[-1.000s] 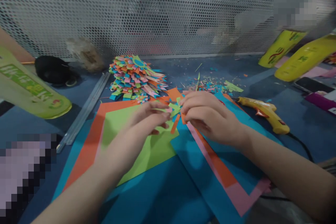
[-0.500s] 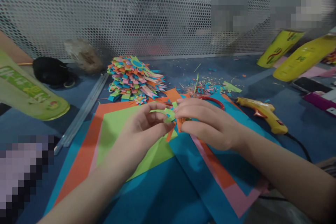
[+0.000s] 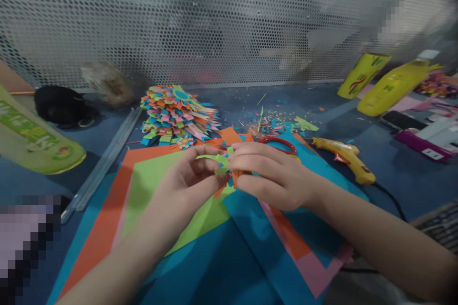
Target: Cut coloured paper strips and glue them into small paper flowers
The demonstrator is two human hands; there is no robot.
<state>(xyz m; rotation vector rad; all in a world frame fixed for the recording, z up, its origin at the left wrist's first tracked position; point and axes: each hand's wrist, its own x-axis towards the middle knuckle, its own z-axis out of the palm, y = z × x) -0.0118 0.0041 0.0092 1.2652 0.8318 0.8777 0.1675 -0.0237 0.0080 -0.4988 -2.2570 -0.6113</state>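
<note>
On the blue table (image 3: pixel 332 124), my left hand (image 3: pixel 191 181) and right hand (image 3: pixel 275 176) pinch green strips (image 3: pixel 222 166) at the dial's centre, seemingly unfinished, one end free; the tufted paper piece (image 3: pixel 171 115) at eleven o'clock looks built, the blue sheet (image 3: pixel 222 262) at six uncut.

L. hand (image 3: pixel 195 176) + R. hand (image 3: pixel 274 176) = 2 hands; green bottle (image 3: pixel 39 138) + yellow bottle (image 3: pixel 391 90) = 2 bottles; yellow can (image 3: pixel 363 76), qty. 1; glue gun (image 3: pixel 347 153), 1; scissors (image 3: pixel 290 144), 1 pr., partly hid.; paper pile (image 3: pixel 171 116), 1. Held strips (image 3: pixel 222 164), several, and sheets (image 3: pixel 150 181), several: exact nos. unclear. Scraps (image 3: pixel 281 124): many, too sm. to count.
</note>
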